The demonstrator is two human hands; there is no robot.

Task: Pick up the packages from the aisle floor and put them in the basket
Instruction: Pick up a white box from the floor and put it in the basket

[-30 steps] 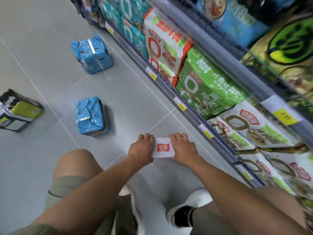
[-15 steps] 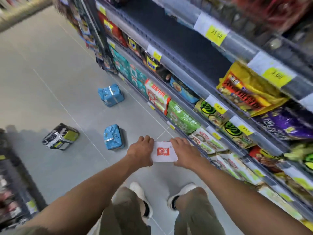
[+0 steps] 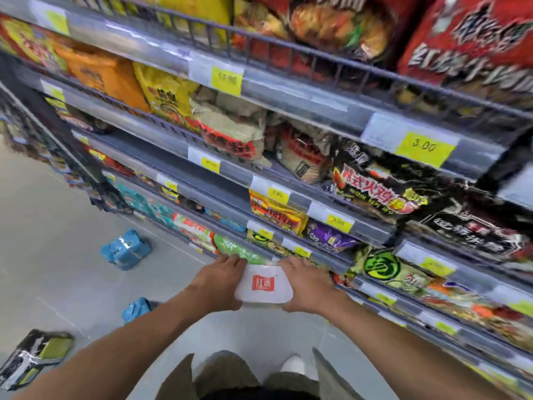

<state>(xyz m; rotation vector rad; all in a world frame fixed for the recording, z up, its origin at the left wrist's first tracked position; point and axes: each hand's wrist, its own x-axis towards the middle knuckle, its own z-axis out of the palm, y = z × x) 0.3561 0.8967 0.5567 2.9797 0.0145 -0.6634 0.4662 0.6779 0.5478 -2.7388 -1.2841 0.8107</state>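
The package (image 3: 272, 296) is white — red square logo (image 3: 263, 283) on top

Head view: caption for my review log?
The left hand and right hand hold a white package beside stocked shelves; two blue packages and a black-and-green package lie on the floor.
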